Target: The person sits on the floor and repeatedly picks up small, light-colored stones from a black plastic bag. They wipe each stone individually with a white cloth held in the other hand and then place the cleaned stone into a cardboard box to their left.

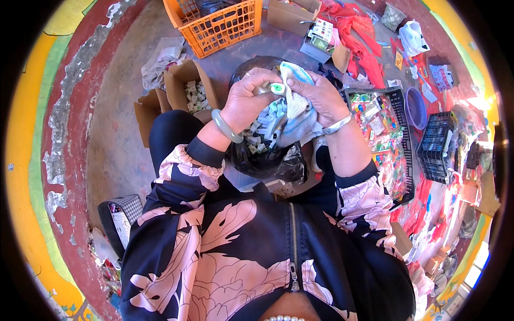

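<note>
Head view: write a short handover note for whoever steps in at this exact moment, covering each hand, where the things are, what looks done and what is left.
Left hand: closed around a small green-and-white piece, held up in front of the chest.
Right hand: grips a pale cloth pressed against that piece.
Directly under the hands: a black bag open on the lap, holding many small white pieces.
To the left: an open cardboard box with similar small pieces. To the right: a black tray of colourful packets.
Done: cannot tell how many pieces are handled.
Left: the bag has plenty.

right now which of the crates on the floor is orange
The orange crate at the top, beyond the cardboard boxes; the crates at the right are black.
</note>
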`<state>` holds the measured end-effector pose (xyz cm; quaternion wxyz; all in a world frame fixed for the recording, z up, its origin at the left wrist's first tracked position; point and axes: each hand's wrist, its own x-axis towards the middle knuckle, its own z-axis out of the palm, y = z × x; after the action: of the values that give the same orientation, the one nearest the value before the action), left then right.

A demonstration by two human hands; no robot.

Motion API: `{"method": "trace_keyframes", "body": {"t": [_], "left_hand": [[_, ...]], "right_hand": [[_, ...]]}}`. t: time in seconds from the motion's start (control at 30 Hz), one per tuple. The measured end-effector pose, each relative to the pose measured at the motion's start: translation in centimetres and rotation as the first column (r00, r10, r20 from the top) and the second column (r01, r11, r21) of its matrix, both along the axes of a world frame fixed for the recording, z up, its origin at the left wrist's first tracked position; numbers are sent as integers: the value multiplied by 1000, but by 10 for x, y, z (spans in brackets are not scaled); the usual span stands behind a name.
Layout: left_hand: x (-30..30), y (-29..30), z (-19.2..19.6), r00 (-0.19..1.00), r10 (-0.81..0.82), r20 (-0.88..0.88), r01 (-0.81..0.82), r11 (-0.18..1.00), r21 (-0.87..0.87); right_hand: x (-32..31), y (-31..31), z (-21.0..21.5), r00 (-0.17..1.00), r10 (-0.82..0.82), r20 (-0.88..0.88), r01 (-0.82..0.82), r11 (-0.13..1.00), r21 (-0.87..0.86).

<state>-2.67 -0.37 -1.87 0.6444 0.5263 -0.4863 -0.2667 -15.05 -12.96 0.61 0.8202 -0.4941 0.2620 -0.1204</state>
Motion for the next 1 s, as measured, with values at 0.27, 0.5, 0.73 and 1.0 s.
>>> {"method": "trace_keyframes", "body": {"t": [0.27,0.5,0.73,1.0], "left_hand": [[15,20,-6,955,135,-264,-99,984,145],[107,62,-62,457,677,-576,-460,735,499],[129,67,-81,387,459,-800,-466,846,260],[58,37,-26,769,172,-616,-144,985,95]], "right_hand": [[13,8,-2,969,-235,-71,235,972,-4],[17,-3,-7,956,-288,-54,290,956,36],[24,5,-12,976,-202,-83,206,977,46],[20,4,-10,981,-193,-3,193,979,63]]}}
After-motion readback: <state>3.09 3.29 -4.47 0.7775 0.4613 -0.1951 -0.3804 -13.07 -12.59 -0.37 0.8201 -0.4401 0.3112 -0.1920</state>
